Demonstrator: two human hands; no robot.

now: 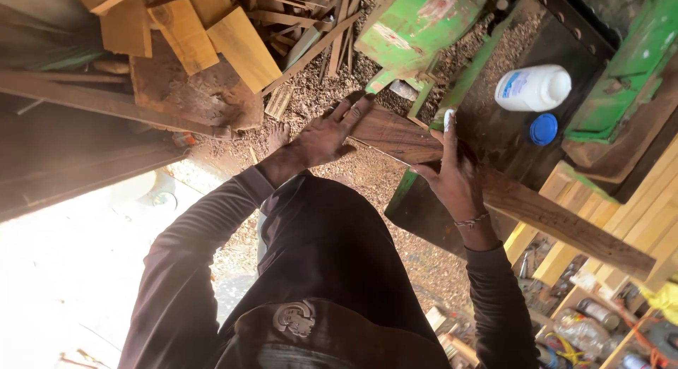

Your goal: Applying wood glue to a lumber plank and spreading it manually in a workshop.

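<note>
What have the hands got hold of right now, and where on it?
Both steady the dark wooden plank: the left hand lies flat on its near end, and the right hand presses its middle, finger extended. Neither clearly wraps it.
</note>
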